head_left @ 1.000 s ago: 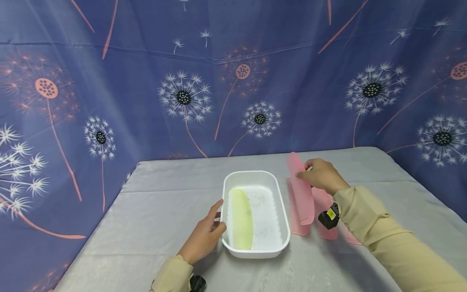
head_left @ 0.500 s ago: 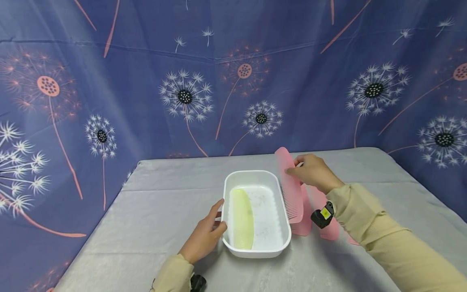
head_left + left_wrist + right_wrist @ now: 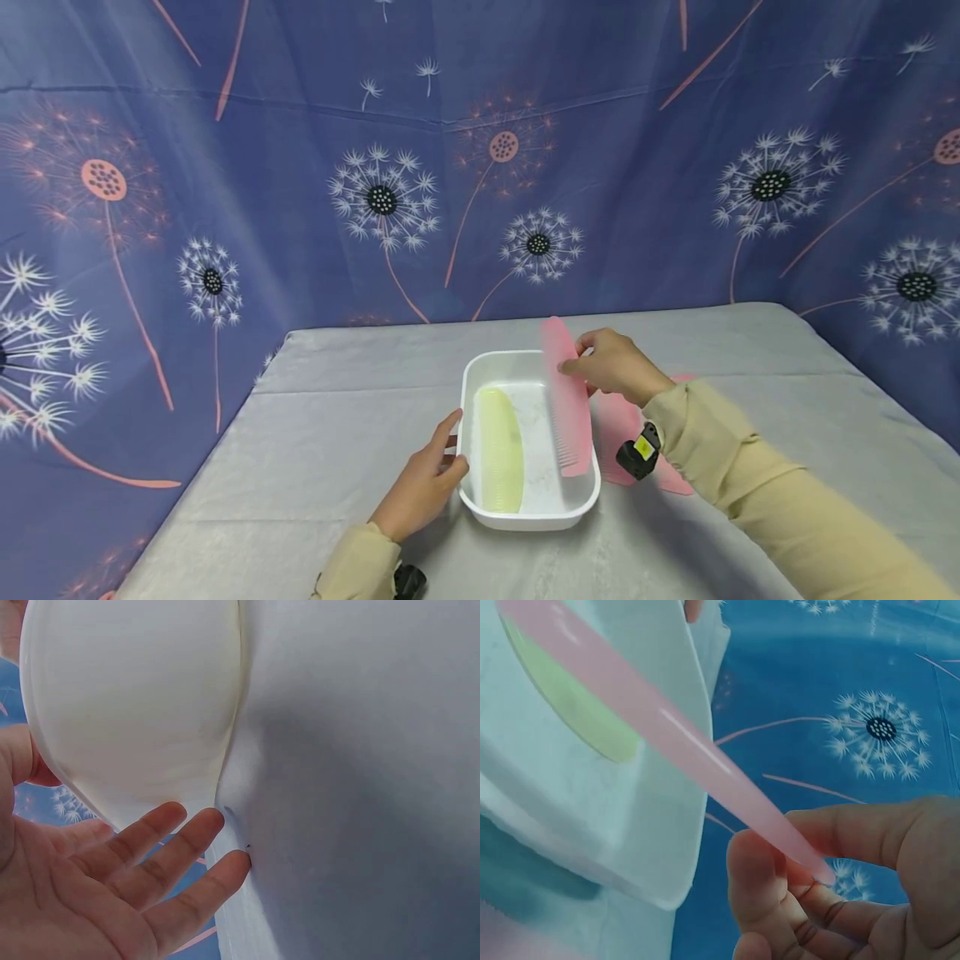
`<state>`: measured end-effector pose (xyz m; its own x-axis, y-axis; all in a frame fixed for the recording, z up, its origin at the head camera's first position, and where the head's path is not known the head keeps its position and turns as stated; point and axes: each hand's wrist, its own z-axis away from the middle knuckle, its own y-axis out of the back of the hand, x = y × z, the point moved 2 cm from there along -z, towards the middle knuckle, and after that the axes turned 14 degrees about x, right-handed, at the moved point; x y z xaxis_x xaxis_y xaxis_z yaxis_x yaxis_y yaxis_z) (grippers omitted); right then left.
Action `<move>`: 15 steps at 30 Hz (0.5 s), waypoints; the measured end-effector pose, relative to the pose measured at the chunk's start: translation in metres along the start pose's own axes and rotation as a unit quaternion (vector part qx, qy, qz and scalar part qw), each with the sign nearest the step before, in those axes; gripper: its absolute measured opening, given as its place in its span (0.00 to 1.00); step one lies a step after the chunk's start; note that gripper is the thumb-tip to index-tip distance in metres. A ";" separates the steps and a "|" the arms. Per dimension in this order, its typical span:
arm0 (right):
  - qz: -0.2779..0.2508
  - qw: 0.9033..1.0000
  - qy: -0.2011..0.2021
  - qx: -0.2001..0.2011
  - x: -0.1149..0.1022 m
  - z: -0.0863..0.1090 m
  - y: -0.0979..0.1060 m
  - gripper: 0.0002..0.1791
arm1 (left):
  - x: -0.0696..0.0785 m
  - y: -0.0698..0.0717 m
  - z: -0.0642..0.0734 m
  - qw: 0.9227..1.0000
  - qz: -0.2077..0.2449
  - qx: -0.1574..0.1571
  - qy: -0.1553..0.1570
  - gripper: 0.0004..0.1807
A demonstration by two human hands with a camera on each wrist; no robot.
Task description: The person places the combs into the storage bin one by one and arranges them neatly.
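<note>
A white plastic tray point(image 3: 528, 522) stands on the cloth. A pale yellow comb point(image 3: 498, 450) lies along the left side of its floor. Fingers of my left hand point(image 3: 420, 492) are spread loosely against the tray's left side; the left wrist view shows them along its outer wall. Between thumb and fingers, my right hand point(image 3: 618, 367) pinches a pink comb point(image 3: 566, 408) by its upper back edge. That comb is on edge, teeth toward the left, over the right part of the tray. Its pinched edge shows close up in the right wrist view.
More pink combs point(image 3: 617, 429) lie on the grey cloth point(image 3: 337, 450) right of the tray, partly hidden by the right arm. A blue dandelion-print curtain point(image 3: 450, 167) closes off the back. A small black wrist camera point(image 3: 639, 452) sits on the right wrist.
My right hand has carried the pink comb leftward, from above the other pink combs to over the tray, and lowered it slightly since half a second ago. The left hand stays put.
</note>
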<state>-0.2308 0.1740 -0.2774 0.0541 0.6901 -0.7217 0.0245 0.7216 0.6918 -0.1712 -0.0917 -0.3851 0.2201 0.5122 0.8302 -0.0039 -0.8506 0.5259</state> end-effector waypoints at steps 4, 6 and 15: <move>-0.007 1.000 -0.003 -0.007 -0.002 0.000 -0.008 0.12 | 0.000 0.000 0.000 1.000 -0.002 0.002 0.000 0.37; -0.008 1.000 -0.003 -0.006 -0.002 0.000 -0.012 0.11 | 0.001 0.000 0.000 1.000 -0.002 0.003 0.000 0.37; -0.005 1.000 -0.009 -0.011 0.002 -0.002 -0.029 0.10 | 0.001 0.000 0.001 1.000 0.001 0.001 0.002 0.37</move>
<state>-0.2331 0.1547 -0.2990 0.0724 0.6817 -0.7280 0.0036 0.7298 0.6837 -0.1705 -0.0911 -0.3848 0.2156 0.5110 0.8321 -0.0032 -0.8518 0.5239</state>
